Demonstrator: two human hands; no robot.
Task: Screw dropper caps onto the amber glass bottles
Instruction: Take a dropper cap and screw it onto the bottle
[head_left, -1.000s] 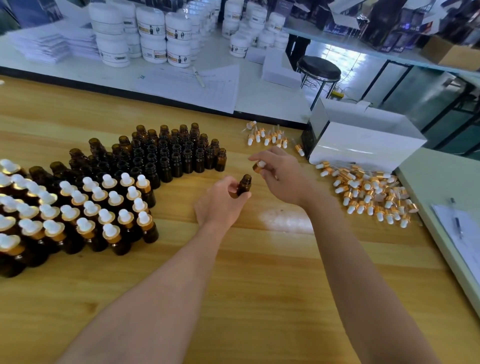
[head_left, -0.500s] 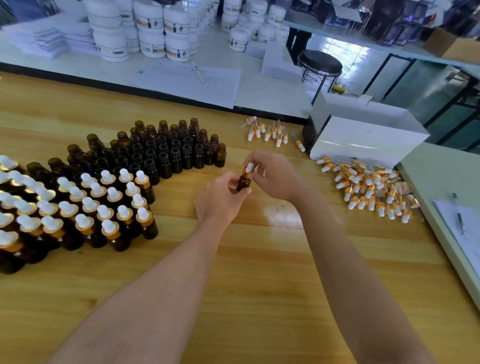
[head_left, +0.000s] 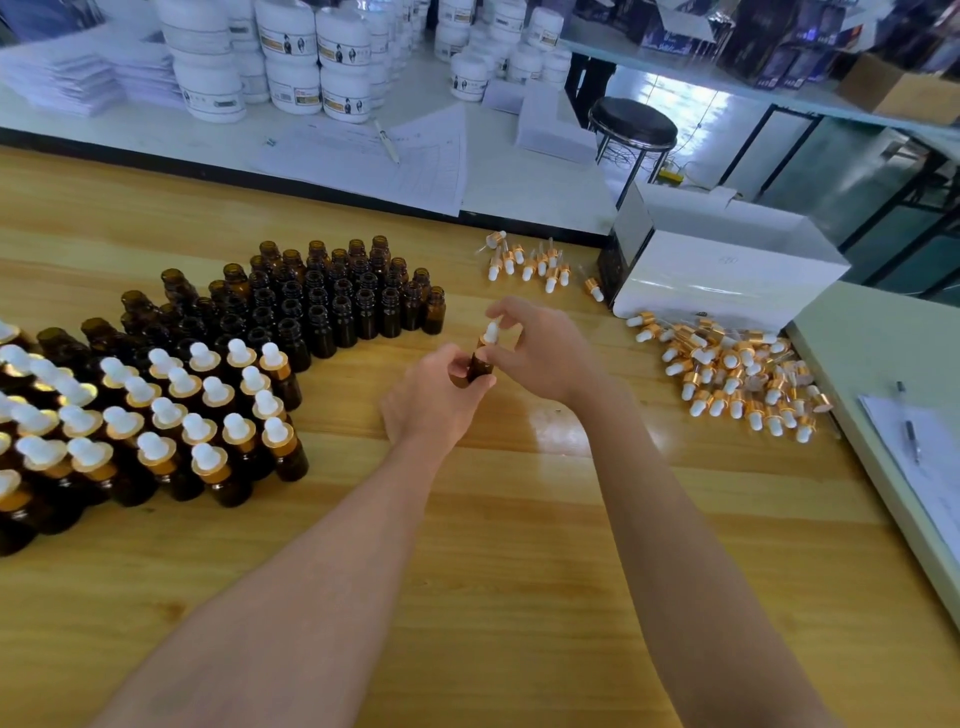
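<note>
My left hand (head_left: 436, 400) grips a small amber glass bottle (head_left: 479, 366) above the middle of the wooden table. A dropper cap (head_left: 491, 332) with a white bulb and gold collar sits on the bottle's neck, and my right hand (head_left: 540, 353) pinches it from above. To the left stand several capped amber bottles (head_left: 171, 421). Behind them is a cluster of open amber bottles (head_left: 322, 296). A pile of loose dropper caps (head_left: 737, 374) lies on the right, and a smaller group of loose caps (head_left: 524, 262) lies further back.
A white box (head_left: 727, 275) stands at the back right beside the cap pile. A pale side table (head_left: 878, 364) with paper and a pen (head_left: 909, 426) adjoins the right edge. White jars (head_left: 291, 57) and papers cover the far bench. A black stool (head_left: 632, 124) stands beyond.
My right hand brought the dropper cap from beside the bottle down onto its neck. The bottle stayed in my left hand.
</note>
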